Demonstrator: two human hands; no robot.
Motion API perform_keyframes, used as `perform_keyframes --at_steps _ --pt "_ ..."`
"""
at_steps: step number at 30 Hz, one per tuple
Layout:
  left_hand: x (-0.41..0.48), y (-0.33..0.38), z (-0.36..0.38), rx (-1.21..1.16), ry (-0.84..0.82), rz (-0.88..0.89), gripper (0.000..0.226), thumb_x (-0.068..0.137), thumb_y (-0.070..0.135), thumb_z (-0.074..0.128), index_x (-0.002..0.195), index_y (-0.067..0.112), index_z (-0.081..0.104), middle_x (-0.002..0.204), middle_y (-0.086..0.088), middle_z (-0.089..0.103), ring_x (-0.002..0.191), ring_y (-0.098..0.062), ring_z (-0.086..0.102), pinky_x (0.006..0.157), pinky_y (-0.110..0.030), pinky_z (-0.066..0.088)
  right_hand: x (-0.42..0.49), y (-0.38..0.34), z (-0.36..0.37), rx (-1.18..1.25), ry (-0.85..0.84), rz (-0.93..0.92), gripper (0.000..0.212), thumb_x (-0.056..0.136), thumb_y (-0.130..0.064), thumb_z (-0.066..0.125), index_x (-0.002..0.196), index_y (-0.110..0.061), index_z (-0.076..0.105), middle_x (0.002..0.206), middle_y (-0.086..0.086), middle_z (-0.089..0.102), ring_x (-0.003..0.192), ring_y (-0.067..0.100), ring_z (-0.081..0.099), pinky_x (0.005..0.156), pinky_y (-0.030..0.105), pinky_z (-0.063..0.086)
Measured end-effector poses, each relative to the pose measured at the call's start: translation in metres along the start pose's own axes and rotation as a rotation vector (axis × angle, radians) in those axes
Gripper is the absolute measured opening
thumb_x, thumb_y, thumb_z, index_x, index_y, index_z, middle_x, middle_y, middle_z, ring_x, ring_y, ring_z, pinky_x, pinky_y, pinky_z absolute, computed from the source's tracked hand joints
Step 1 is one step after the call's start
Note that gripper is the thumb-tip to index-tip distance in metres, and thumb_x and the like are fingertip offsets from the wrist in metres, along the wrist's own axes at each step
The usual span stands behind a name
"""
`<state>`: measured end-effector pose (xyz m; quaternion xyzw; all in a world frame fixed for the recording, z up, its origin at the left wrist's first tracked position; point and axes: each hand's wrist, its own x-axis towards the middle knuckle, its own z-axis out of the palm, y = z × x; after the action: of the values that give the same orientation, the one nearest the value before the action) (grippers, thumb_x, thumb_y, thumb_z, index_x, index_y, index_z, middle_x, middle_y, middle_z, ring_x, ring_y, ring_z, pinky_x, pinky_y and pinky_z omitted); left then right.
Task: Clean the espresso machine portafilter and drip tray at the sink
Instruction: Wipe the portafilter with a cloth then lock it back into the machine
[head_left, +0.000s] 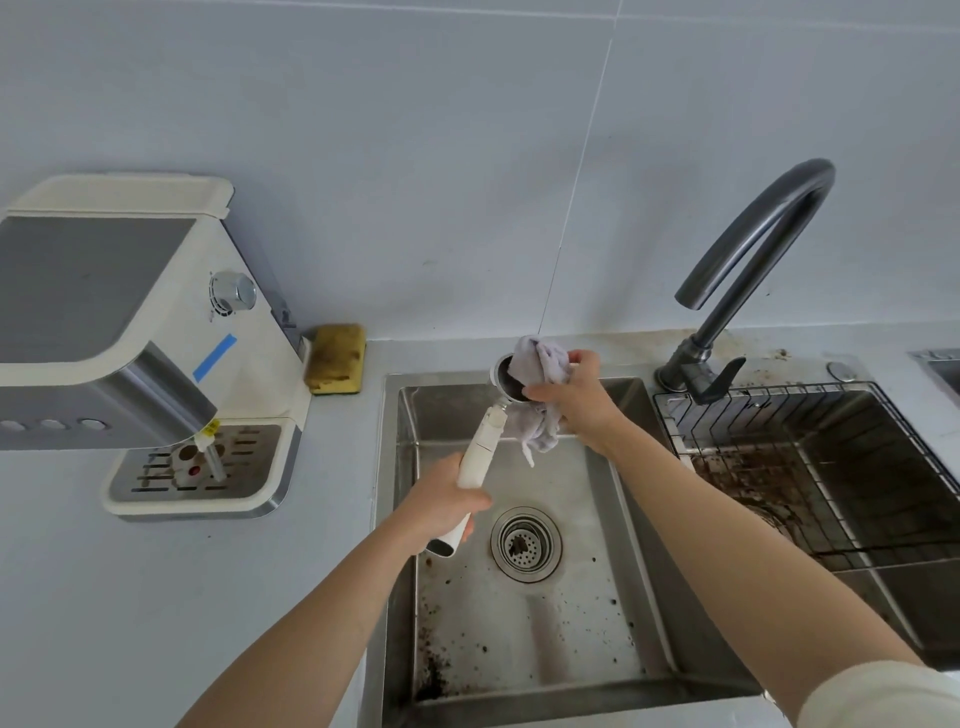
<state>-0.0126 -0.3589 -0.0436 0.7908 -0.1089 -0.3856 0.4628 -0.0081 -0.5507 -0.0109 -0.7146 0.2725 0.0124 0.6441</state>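
Observation:
My left hand (447, 501) grips the white handle of the portafilter (480, 449), held tilted over the left sink basin (524, 649). Its metal basket head (503, 378) points up and away from me. My right hand (576, 395) holds a pale grey cloth (537, 364) bunched against the basket, with a tail of cloth hanging below. The cream espresso machine (104, 322) stands on the counter at left. Its slotted metal drip tray (249, 457) sits in place at the machine's base.
A dark curved faucet (753, 249) rises behind the sinks, its spout off to the right. The right basin holds a wire rack (779, 415) and dark coffee grounds. A yellow sponge (335, 366) leans by the wall. Grounds speckle the left basin around the drain strainer (525, 543).

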Motion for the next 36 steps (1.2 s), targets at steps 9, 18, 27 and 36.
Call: perform_keyframes --at_steps 9,18,27,36 --pt "-0.001 0.004 -0.001 0.033 0.021 -0.016 0.027 0.081 0.005 0.058 0.104 0.01 0.045 0.07 -0.005 0.046 0.037 -0.009 0.047 0.041 -0.02 0.04 -0.006 -0.022 -0.012 -0.976 0.179 -0.45 0.04 0.085 -0.027 0.057 0.12 -0.014 0.045 0.097 0.004 0.059 0.084 0.028 0.057 0.068 0.033 0.042" --pt "-0.006 0.01 -0.003 0.032 -0.029 -0.017 0.026 0.08 0.003 0.058 0.101 0.01 0.045 0.065 -0.005 0.045 0.03 -0.006 0.045 0.036 -0.016 0.038 -0.001 -0.032 -0.018 -1.089 -0.15 -0.478 0.035 0.08 -0.035 0.063 0.111 -0.018 0.056 0.113 -0.007 0.048 0.091 0.02 0.056 0.077 0.033 0.045" --pt "-0.008 0.016 -0.004 0.041 -0.073 -0.001 0.02 0.08 0.005 0.059 0.094 0.012 0.046 0.062 -0.004 0.047 0.033 -0.007 0.046 0.039 -0.019 0.04 0.004 -0.035 -0.021 -1.068 -0.18 -0.605 0.019 0.088 -0.018 0.051 0.105 -0.021 0.059 0.085 -0.013 0.05 0.08 0.014 0.049 0.068 0.03 0.042" --pt "-0.01 0.006 0.005 0.056 0.01 -0.002 0.022 0.079 0.005 0.06 0.082 0.02 0.044 0.07 -0.004 0.045 0.035 -0.007 0.047 0.036 -0.016 0.038 0.005 -0.038 -0.006 -1.3 -0.188 -0.4 0.023 0.086 -0.033 0.053 0.099 -0.019 0.065 0.093 0.003 0.059 0.09 0.02 0.054 0.068 0.028 0.033"
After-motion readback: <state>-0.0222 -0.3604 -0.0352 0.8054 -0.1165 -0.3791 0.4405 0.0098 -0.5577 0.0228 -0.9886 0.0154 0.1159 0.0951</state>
